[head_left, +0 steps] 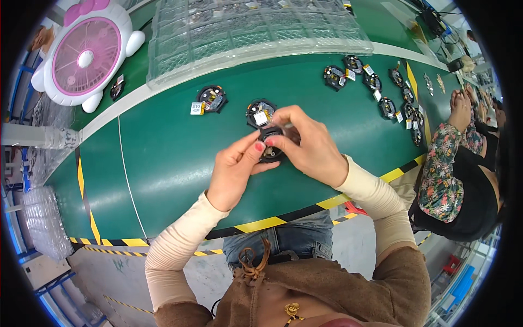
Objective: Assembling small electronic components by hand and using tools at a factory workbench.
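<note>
My left hand (233, 173) and my right hand (315, 146) meet over the green work surface, both closed on one round black watch case (271, 155). Its open inner side with small parts shows between my thumbs; my fingers hide the rest. Just beyond it lies a second open watch case (261, 113) with a white battery or label on top. Farther left is another open watch case (211, 98), its white-labelled battery (197, 108) hanging out to the side on the green surface.
Several more open watch cases (372, 82) lie at the far right. Stacked clear plastic trays (256, 32) stand beyond a pale rail. A pink and white fan (85, 59) is at the far left. Yellow-black tape (261, 224) edges the bench. A co-worker in a floral sleeve (442, 174) sits to the right.
</note>
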The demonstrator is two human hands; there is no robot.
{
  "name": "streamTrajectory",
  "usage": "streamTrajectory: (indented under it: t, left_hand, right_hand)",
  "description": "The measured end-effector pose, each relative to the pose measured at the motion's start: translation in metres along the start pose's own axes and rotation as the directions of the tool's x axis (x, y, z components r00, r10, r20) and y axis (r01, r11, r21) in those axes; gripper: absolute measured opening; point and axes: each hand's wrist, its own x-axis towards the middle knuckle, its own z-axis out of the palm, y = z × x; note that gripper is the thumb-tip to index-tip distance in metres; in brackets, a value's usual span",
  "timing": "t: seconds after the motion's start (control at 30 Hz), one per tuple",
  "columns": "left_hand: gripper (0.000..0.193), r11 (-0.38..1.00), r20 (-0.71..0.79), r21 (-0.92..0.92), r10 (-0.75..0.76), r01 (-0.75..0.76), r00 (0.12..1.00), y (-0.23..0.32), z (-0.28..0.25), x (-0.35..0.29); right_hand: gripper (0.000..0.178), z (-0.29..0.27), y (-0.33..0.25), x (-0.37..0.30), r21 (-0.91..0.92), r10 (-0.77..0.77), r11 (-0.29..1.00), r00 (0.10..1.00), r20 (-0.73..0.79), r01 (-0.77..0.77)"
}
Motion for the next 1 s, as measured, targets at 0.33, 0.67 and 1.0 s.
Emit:
streamTrajectory:
  t: [0.33, 0.67, 1.0]
  left_hand:
    - [0.033, 0.987, -0.206, -0.034, 0.148, -0.158, 0.967, 0.009, -0.012, 0.002]
    - [0.042, 0.944, -0.246, 0.247, 0.278, -0.217, 0.929, 0.007, -0.012, 0.006]
    - [0.034, 0.923, -0.09, 0.282, 0.296, -0.261, 0.951, 0.01, -0.016, 0.002]
  right_hand:
    - [0.013, -0.071, 0.026, 0.028, -0.743, -0.249, 0.658, 0.895, -0.369, -0.124]
    - [0.04, 0.004, 0.026, 0.033, -0.463, -0.12, 0.869, 0.982, 0.149, 0.176]
    - [0.027, 0.009, -0.008, 0.015, 0.271, 0.064, 0.956, 0.984, 0.166, -0.108]
